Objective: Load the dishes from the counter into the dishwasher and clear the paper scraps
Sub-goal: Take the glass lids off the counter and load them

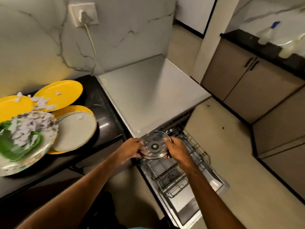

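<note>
The left grip [130,148] and right grip [177,148] hold the glass lid [154,147] by its sides so it cannot slip, with the dishwasher rack [173,176] just under them.

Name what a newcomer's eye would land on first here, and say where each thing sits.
The left hand and right hand grip a glass lid above the open dishwasher rack, centre bottom. At left, yellow plates crowd the black counter, paper scraps heaped on a patterned plate.
</note>
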Tool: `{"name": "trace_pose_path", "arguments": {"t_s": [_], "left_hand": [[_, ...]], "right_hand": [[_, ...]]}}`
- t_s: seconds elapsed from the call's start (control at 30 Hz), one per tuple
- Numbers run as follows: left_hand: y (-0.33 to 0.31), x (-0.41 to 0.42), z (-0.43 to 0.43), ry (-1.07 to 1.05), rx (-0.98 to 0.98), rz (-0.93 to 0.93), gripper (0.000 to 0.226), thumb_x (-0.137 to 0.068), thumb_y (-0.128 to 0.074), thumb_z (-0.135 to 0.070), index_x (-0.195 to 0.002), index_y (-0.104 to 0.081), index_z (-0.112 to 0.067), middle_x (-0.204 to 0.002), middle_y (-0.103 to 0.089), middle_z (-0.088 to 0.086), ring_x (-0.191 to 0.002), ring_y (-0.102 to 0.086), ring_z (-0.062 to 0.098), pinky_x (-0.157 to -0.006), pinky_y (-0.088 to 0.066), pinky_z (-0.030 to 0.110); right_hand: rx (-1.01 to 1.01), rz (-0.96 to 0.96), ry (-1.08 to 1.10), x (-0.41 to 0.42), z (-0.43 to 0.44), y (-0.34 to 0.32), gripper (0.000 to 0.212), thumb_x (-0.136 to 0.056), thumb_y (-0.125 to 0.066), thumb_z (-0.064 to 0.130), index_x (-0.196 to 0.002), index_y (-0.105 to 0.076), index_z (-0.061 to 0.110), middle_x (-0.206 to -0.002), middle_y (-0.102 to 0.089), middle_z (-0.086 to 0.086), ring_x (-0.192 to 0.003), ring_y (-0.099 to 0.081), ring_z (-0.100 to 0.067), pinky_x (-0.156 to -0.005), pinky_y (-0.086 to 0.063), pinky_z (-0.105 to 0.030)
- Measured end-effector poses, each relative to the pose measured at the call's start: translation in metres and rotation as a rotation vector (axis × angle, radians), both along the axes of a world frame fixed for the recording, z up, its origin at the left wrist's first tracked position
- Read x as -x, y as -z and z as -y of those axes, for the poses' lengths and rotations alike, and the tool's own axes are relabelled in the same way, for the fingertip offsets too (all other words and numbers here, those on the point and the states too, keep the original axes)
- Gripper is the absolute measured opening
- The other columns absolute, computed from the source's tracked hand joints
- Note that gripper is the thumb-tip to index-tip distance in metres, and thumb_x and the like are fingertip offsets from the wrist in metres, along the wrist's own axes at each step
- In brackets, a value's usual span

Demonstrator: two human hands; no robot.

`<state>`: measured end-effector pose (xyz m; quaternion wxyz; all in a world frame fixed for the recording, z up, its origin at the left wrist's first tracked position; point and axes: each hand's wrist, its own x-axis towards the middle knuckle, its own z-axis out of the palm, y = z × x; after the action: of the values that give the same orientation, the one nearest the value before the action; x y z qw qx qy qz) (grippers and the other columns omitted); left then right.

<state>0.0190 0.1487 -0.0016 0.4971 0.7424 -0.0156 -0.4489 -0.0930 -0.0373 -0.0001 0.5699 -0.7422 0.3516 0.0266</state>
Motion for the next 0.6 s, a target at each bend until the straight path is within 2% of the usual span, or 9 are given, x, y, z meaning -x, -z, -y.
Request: {"name": "trace_pose_path", "arguments": {"t_s": [0.07,0.13,0.17,0.23,0.33,0.43,0.5,0.6], "left_hand": [[0.011,0.008,0.039,0.199,-0.201,0.188,0.022,-0.100,-0.056,-0.018,-0.116,-0.068,-0.008,-0.108,-0.074,0.016,-0.102,-0.073,0.033,-0.093,-0.059,0.044],[0.018,0.019,0.077,0.433,-0.398,0.498,0.040,-0.098,-0.057,-0.034,-0.131,-0.060,-0.012,-0.122,-0.069,0.010,-0.115,-0.066,0.032,-0.099,-0.053,0.039],[0.019,0.027,0.094,0.477,-0.409,0.590,0.048,-0.097,-0.056,-0.040,-0.137,-0.055,-0.013,-0.131,-0.064,0.010,-0.122,-0.061,0.031,-0.103,-0.050,0.039],[0.016,0.046,0.124,0.545,-0.294,0.581,0.051,-0.100,-0.054,-0.047,-0.142,-0.052,-0.018,-0.137,-0.061,0.008,-0.124,-0.059,0.025,-0.104,-0.048,0.038],[0.025,0.074,0.161,0.834,-0.210,0.505,0.046,-0.102,-0.051,-0.053,-0.142,-0.050,-0.031,-0.128,-0.064,-0.001,-0.112,-0.063,0.016,-0.096,-0.051,0.032],[0.049,0.083,0.186,1.022,-0.333,0.703,0.043,-0.099,-0.055,-0.038,-0.140,-0.046,-0.030,-0.127,-0.064,0.001,-0.113,-0.064,0.022,-0.097,-0.055,0.042],[0.067,0.077,0.206,1.073,-0.426,0.790,0.038,-0.100,-0.054,-0.025,-0.137,-0.048,-0.024,-0.119,-0.067,0.006,-0.107,-0.067,0.026,-0.092,-0.057,0.042],[0.089,0.064,0.234,1.092,-0.479,0.825,0.028,-0.102,-0.051,-0.023,-0.130,-0.051,-0.020,-0.112,-0.067,0.009,-0.103,-0.068,0.029,-0.087,-0.056,0.042]], "right_hand": [[0.023,-0.022,0.028,0.014,0.033,0.008,0.026,-0.107,-0.055,0.032,-0.099,-0.069,0.011,-0.075,-0.070,-0.006,-0.057,-0.068,-0.014,-0.050,-0.057,-0.028],[0.042,-0.056,0.053,0.027,0.065,0.023,0.026,-0.107,-0.054,0.033,-0.093,-0.068,0.016,-0.081,-0.071,-0.008,-0.065,-0.070,-0.017,-0.056,-0.061,-0.032],[0.050,-0.080,0.063,0.033,0.078,0.028,0.027,-0.107,-0.053,0.034,-0.093,-0.068,0.016,-0.085,-0.072,-0.010,-0.071,-0.072,-0.021,-0.062,-0.064,-0.038],[0.049,-0.140,0.083,0.039,0.100,0.045,0.030,-0.106,-0.052,0.036,-0.095,-0.069,0.015,-0.091,-0.073,-0.012,-0.080,-0.073,-0.025,-0.074,-0.064,-0.046],[0.014,-0.192,0.134,0.046,0.128,0.070,0.029,-0.106,-0.052,0.036,-0.086,-0.065,0.020,-0.089,-0.071,-0.009,-0.082,-0.073,-0.024,-0.080,-0.062,-0.049],[-0.033,-0.221,0.167,0.045,0.148,0.092,0.025,-0.104,-0.053,0.035,-0.091,-0.066,0.018,-0.092,-0.071,-0.010,-0.082,-0.073,-0.025,-0.079,-0.063,-0.049],[-0.078,-0.235,0.171,0.040,0.161,0.103,0.023,-0.105,-0.053,0.034,-0.095,-0.065,0.017,-0.092,-0.071,-0.010,-0.078,-0.073,-0.022,-0.075,-0.064,-0.043],[-0.154,-0.226,0.236,0.032,0.182,0.121,0.029,-0.104,-0.057,0.043,-0.098,-0.067,0.016,-0.088,-0.073,-0.009,-0.062,-0.071,-0.013,-0.056,-0.060,-0.028]]}}
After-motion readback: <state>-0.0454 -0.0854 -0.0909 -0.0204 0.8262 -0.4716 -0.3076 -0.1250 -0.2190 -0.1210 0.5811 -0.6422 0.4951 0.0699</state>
